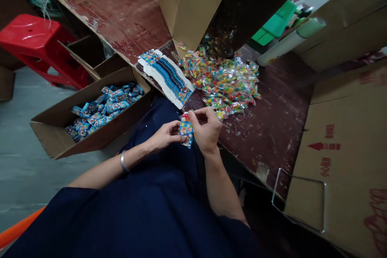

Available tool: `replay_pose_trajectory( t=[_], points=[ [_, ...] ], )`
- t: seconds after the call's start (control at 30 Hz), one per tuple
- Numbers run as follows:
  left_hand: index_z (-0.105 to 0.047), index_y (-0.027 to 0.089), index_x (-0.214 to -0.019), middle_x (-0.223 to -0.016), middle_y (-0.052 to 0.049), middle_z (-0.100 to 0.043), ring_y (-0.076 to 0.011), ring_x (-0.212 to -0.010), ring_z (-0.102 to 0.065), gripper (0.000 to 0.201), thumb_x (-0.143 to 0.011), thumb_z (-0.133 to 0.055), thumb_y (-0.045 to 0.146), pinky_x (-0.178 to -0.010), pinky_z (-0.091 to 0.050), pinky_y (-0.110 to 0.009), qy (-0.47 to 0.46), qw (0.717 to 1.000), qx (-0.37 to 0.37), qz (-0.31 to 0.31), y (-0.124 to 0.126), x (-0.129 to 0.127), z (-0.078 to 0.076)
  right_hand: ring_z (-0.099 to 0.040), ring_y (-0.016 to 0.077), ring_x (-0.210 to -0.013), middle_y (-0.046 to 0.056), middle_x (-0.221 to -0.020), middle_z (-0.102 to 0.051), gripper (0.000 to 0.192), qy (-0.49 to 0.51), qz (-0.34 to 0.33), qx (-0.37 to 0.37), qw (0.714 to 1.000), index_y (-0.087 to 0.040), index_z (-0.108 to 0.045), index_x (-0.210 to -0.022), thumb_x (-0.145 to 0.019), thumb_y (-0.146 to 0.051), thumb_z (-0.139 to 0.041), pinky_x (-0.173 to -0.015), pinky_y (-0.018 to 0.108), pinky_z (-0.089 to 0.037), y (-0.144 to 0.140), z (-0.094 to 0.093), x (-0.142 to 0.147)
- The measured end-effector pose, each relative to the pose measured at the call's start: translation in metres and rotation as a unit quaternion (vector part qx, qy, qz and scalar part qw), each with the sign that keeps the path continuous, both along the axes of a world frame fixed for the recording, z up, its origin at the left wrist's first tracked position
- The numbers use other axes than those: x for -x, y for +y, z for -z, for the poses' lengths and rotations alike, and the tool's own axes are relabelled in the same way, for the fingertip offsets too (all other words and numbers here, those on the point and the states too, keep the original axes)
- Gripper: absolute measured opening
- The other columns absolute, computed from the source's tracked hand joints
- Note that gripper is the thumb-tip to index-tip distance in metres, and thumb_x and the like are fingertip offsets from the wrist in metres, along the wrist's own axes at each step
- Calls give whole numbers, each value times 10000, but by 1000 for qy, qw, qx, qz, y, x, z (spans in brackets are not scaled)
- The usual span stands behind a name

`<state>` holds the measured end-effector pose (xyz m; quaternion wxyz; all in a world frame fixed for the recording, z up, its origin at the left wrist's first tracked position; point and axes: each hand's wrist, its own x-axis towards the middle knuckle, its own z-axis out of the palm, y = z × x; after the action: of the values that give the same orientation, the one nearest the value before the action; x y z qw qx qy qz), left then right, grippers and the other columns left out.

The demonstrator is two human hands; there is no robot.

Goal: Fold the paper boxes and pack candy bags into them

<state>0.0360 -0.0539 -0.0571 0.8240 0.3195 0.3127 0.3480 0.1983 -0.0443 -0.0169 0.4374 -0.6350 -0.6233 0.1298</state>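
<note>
A small blue printed candy box (186, 130) is pinched between the thumb and fingers of my left hand (165, 136). At its upper end, my right hand (207, 130) grips a small clear packet of colourful candy (185, 117), red pieces showing at the mouth of the box. How deep the packet sits in the box I cannot tell. Just beyond my hands, a heap of similar candy packets (226, 82) lies on the dark red table (272, 129). Left of the heap is a white tray-like piece (178, 100) with a row of flat blue boxes (169, 74).
On my left stands a long open carton (45, 139) with many blue candy boxes (99, 109) inside. A red stool (33, 36) is behind it. A large carton (187, 4) tips over the heap; another carton (326, 113) and a metal wire handle (325, 205) are at right.
</note>
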Motion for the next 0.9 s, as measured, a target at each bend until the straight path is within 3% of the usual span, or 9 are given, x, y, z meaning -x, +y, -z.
replay_pose_trajectory(
  t=[0.17, 0.3, 0.4, 0.47, 0.57, 0.63, 0.77, 0.9],
  points=[
    [-748, 142, -1110, -1097, -92, -786, -215, -974, -734, 437, -789, -872, 410, -945, -568, -354, 43, 993, -103, -22, 9, 5, 0, -598, 190, -729, -5, -748, -642, 208, -72, -11, -32, 997, -245, -611, -782, -955, -334, -685, -722, 347, -507, 2, -7, -8],
    [-725, 145, -1152, -1058, -91, -775, -213, -935, -737, 456, -794, -863, 392, -893, -601, -347, 76, 984, -146, -74, 13, 10, -2, -630, 238, -926, 48, -893, -699, 246, -115, -88, -44, 988, -245, -679, -780, -982, -384, -659, -878, 417, -526, 6, -12, -9],
    [-665, 184, -1270, -1003, -48, -730, -165, -817, -716, 562, -773, -878, 336, -816, -606, -303, 100, 975, -155, -121, 11, 9, -8, -629, 271, -1184, 93, -1199, -695, 285, -40, -130, -21, 990, -248, -740, -917, -1013, -471, -592, -1012, 464, -532, 6, -9, -7],
    [-598, 232, -1369, -1003, -26, -700, -148, -784, -706, 656, -780, -872, 316, -797, -602, -290, 103, 973, -151, -142, 9, 9, -14, -650, 260, -1216, 92, -1277, -681, 288, 66, -130, 11, 989, -257, -729, -1070, -1001, -507, -602, -996, 438, -572, 3, -3, -5],
    [-613, 238, -1336, -1002, -19, -679, -147, -814, -703, 604, -791, -862, 317, -810, -589, -277, 85, 975, -146, -145, 8, 9, -20, -737, 229, -1014, 60, -1116, -746, 345, 207, -112, 62, 970, -257, -685, -1152, -930, -521, -705, -880, 380, -624, -5, 10, 0],
    [-659, 210, -1226, -977, -16, -666, -134, -799, -685, 509, -777, -873, 317, -780, -571, -252, 75, 978, -142, -131, 8, 9, -20, -750, 220, -907, 41, -993, -763, 320, 233, -98, 71, 965, -245, -691, -1092, -908, -503, -734, -846, 373, -625, -9, 17, 3],
    [-660, 183, -1102, -1017, -18, -639, -82, -698, -624, 451, -747, -896, 330, -670, -522, -209, 85, 982, -143, -92, 10, 9, -15, -734, 230, -1005, 67, -1062, -748, 218, 195, -83, 21, 977, -229, -699, -879, -936, -439, -705, -913, 390, -598, -12, 24, 8],
    [-582, 199, -1085, -1023, -7, -612, -81, -704, -622, 521, -716, -917, 348, -670, -527, -206, 83, 980, -139, -111, 13, 8, -14, -746, 208, -972, 52, -1045, -753, 210, 266, -78, -7, 961, -244, -653, -985, -907, -410, -756, -898, 375, -603, -8, 20, 14]
  ],
)
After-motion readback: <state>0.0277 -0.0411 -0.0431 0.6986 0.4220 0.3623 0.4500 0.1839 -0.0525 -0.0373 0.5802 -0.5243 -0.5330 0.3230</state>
